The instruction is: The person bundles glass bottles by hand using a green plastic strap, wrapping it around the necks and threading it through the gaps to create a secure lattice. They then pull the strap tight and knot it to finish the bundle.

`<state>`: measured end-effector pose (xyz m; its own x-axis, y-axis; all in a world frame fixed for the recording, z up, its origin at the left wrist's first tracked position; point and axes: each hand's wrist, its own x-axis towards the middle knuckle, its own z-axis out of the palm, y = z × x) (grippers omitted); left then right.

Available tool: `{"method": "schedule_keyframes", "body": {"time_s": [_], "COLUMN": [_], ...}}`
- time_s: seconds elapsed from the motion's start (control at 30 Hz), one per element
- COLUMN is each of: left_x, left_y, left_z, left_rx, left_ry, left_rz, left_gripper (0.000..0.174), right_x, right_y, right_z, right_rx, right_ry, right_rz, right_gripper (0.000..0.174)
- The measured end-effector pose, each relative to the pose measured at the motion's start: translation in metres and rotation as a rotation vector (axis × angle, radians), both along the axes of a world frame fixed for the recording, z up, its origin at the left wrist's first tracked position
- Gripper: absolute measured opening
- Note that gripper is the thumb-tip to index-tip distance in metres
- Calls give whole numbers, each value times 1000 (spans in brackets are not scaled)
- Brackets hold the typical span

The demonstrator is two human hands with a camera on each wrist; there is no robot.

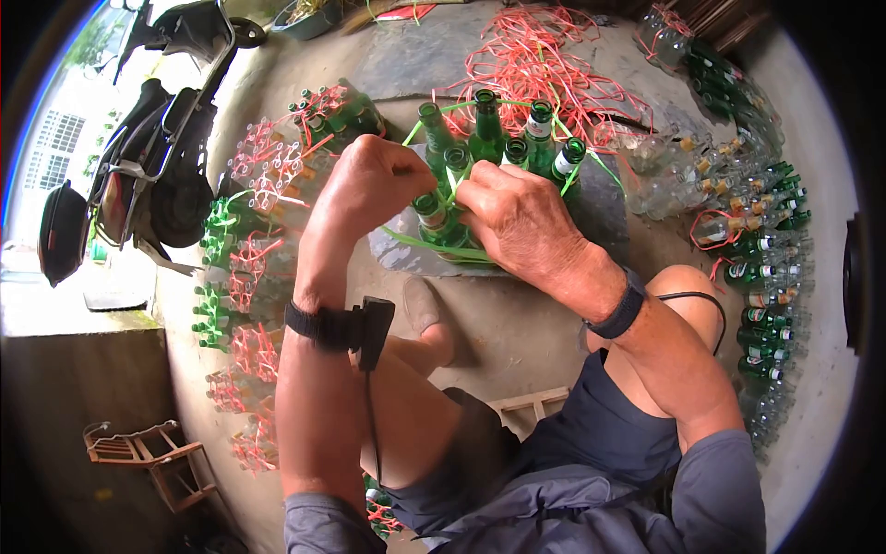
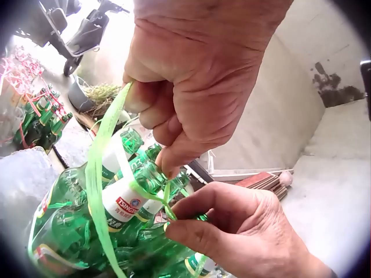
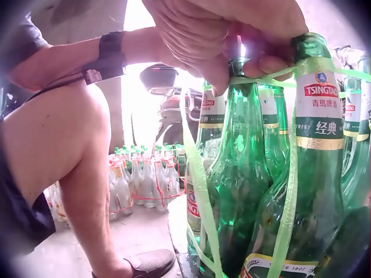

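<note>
A cluster of green glass beer bottles (image 1: 485, 134) stands upright in front of me, with a light green plastic strap (image 2: 96, 191) running around it and between the necks. My left hand (image 1: 365, 189) grips the strap above the near bottles, its fingers curled. Lower down, my right hand (image 2: 243, 223) pinches the strap between thumb and fingertips, where it crosses in a small loop (image 2: 168, 205). In the right wrist view, strap passes around the neck of a labelled bottle (image 3: 319, 110) and hangs down its side. Some of the right fingers are hidden behind the bottle necks.
A tangle of red straps (image 1: 544, 69) lies behind the bottles. Bundled bottles (image 1: 254, 249) line the left side; loose bottles (image 1: 761, 295) lie stacked along the right wall. A motorbike (image 1: 152, 148) and a small wooden chair (image 1: 157, 457) stand at the left.
</note>
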<state>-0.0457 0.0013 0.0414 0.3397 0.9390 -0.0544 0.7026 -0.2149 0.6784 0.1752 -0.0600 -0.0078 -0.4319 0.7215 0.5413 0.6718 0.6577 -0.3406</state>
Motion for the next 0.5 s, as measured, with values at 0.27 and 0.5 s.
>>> {"method": "schedule_keyframes", "body": {"time_s": [0.27, 0.5], "left_x": [-4, -7], "left_y": [6, -4], "left_z": [-6, -7], "left_rx": [-76, 9], "left_ry": [-18, 84], "left_rz": [-10, 46], "left_gripper": [21, 23], "right_x": [3, 5], "right_y": [-3, -3], "right_z": [4, 3], "right_rx": [-32, -45], "right_ry": [-23, -13], "right_rz": [25, 47], "right_gripper": [7, 8]}}
